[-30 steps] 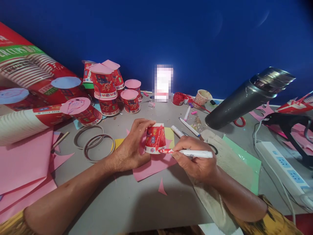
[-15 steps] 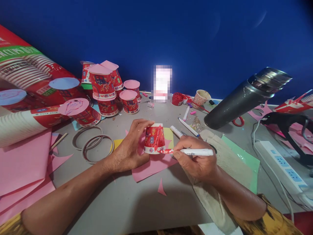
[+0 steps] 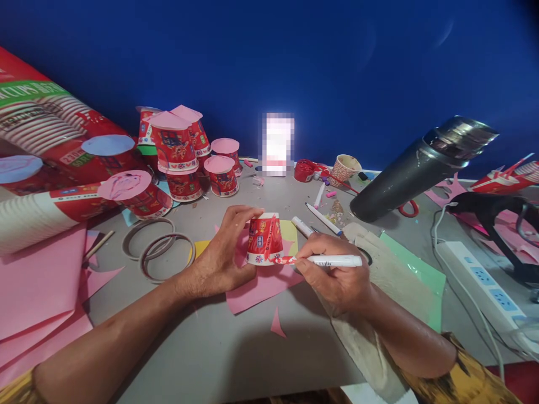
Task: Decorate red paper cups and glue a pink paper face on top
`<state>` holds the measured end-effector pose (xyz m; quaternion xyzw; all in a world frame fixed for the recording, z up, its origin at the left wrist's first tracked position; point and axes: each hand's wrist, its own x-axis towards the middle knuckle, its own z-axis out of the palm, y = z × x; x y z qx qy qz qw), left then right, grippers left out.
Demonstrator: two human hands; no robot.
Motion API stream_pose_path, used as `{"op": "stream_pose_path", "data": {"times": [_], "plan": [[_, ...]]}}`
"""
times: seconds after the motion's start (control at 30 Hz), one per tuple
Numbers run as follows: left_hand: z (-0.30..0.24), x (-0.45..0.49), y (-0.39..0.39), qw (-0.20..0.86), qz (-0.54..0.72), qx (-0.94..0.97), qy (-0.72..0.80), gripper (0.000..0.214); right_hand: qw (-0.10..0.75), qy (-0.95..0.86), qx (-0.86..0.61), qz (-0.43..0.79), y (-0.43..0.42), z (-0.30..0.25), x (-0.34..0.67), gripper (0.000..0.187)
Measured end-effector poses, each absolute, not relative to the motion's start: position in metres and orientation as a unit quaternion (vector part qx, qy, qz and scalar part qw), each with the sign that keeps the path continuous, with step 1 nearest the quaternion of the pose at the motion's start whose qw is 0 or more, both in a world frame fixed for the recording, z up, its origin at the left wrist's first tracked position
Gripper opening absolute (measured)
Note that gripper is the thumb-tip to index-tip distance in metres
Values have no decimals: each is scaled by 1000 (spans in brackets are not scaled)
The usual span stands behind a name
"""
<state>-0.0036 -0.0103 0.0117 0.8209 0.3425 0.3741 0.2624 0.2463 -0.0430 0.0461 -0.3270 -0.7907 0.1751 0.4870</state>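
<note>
Upside down on pink paper (image 3: 256, 294), a red paper cup (image 3: 264, 238) stands at the middle of the table. My left hand (image 3: 225, 249) grips it from the left, fingers over its top and thumb low by the rim. My right hand (image 3: 334, 269) is closed around a white acrylic marker (image 3: 337, 261) with a red tip. That tip meets the white band near the cup's lower right edge. Red ink streaks show on the cup's side. A capped white marker (image 3: 302, 225) lies just beyond my right hand.
Decorated cups with pink paper tops (image 3: 173, 140) stand at back left. Two tape rings (image 3: 147, 238) lie left of my hand. A black thermos (image 3: 415, 174) leans at the right, near a power strip (image 3: 490, 286). A beige cloth (image 3: 387, 280) lies under my right forearm.
Hardly anything differs. The whole view has shifted slightly left, and the marker tip stays at the cup's lower edge.
</note>
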Motion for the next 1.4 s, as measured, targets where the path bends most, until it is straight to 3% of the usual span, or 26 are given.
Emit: {"op": "stream_pose_path", "data": {"times": [1.4], "plan": [[6,-4,-7,256,374,830,325,94,490,-780,-336,196,-43,46,247,11]]}}
